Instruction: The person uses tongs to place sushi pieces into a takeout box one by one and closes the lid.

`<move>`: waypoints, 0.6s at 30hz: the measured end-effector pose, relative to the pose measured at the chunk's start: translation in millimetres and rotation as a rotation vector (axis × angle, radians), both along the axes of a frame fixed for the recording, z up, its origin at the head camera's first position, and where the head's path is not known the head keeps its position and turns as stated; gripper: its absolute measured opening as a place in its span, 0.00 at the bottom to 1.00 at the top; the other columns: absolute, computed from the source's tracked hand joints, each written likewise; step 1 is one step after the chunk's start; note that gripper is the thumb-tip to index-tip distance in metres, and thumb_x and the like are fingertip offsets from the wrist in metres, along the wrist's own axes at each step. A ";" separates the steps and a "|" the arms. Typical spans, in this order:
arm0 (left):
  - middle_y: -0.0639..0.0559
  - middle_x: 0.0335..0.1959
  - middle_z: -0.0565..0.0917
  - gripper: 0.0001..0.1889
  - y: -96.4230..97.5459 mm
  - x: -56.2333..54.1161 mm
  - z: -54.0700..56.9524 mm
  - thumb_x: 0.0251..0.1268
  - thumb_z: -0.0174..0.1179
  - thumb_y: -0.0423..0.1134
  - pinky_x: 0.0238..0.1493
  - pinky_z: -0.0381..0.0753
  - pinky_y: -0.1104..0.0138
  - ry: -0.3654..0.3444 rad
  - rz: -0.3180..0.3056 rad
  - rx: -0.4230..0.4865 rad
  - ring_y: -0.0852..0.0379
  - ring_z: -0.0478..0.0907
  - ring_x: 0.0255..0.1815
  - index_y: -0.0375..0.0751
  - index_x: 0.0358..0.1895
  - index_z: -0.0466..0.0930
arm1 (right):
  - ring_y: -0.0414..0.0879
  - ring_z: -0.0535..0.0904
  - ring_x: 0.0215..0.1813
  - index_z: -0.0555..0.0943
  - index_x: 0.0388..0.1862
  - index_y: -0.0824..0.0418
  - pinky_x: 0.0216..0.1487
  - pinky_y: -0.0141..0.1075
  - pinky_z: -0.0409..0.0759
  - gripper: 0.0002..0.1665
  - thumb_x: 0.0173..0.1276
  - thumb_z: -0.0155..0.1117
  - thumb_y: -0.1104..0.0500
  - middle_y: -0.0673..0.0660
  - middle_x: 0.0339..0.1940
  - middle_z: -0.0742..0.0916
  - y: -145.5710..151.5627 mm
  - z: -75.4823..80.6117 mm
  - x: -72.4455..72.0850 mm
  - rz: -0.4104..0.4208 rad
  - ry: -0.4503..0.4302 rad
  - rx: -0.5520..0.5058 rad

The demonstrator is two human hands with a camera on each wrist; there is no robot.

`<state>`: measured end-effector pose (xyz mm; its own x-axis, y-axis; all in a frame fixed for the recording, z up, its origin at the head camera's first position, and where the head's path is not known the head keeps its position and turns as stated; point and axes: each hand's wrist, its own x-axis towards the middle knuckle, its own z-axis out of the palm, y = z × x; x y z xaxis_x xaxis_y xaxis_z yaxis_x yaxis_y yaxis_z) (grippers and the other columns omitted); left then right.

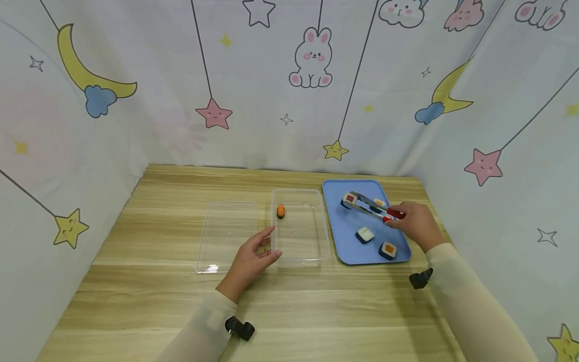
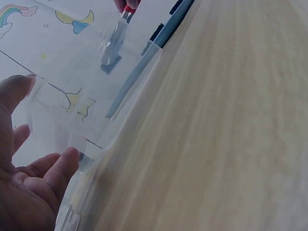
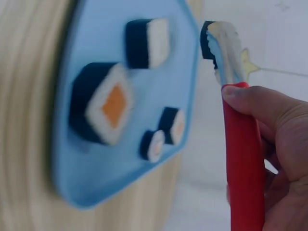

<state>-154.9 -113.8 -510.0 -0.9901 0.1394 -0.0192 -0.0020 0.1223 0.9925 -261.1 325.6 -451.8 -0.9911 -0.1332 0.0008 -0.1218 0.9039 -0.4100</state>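
1. The right hand (image 1: 413,223), right of centre in the head view, was closed round the red-handled tongs (image 3: 242,139), its thumb laid along the handle; the tongs' tips had hold of a red-centred sushi roll (image 1: 349,199).
2. That roll was to the left of the right hand, at the far end of the tongs, raised over the upper left part of the blue tray (image 1: 346,241); it was well apart from the left hand (image 1: 251,259), up and to its right in the frame.
3. The left hand, just left of lower centre, was partly open, thumb and fingers spread; its fingertips were at the left wall of the clear container (image 1: 300,229); how firmly they pressed could not be told.
4. Inside the container, upper left, stood an orange-topped sushi piece (image 1: 281,211), above the left fingertips; a clear lid (image 1: 226,231) lay left of the container on the wooden surface (image 1: 298,311).
5. Below the tongs in the frame, a white-topped roll (image 1: 364,235) and an orange-centred roll (image 1: 388,250) sat on the tray.
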 end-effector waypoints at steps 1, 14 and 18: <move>0.37 0.77 0.68 0.36 -0.1 -0.7 -1.8 0.64 0.72 0.29 0.66 0.80 0.53 -0.003 0.000 0.002 0.36 0.70 0.73 0.40 0.76 0.70 | 0.58 0.83 0.44 0.83 0.63 0.69 0.41 0.48 0.87 0.32 0.64 0.79 0.53 0.66 0.47 0.88 -2.8 4.5 -0.1 0.005 0.005 -0.002; 0.44 0.77 0.68 0.39 -4.1 -16.6 -43.3 0.64 0.75 0.37 0.64 0.82 0.57 0.025 -0.012 0.018 0.40 0.71 0.73 0.44 0.77 0.70 | 0.60 0.82 0.53 0.86 0.62 0.61 0.46 0.50 0.89 0.30 0.64 0.80 0.51 0.65 0.56 0.87 -56.8 44.6 -3.5 0.119 0.029 -0.025; 0.44 0.77 0.68 0.39 -4.5 -17.4 -44.8 0.63 0.75 0.37 0.64 0.82 0.58 0.037 -0.012 0.018 0.40 0.71 0.73 0.44 0.77 0.70 | 0.56 0.83 0.49 0.88 0.59 0.59 0.44 0.48 0.88 0.27 0.62 0.81 0.52 0.59 0.50 0.89 -79.3 42.3 -8.7 0.219 0.067 0.023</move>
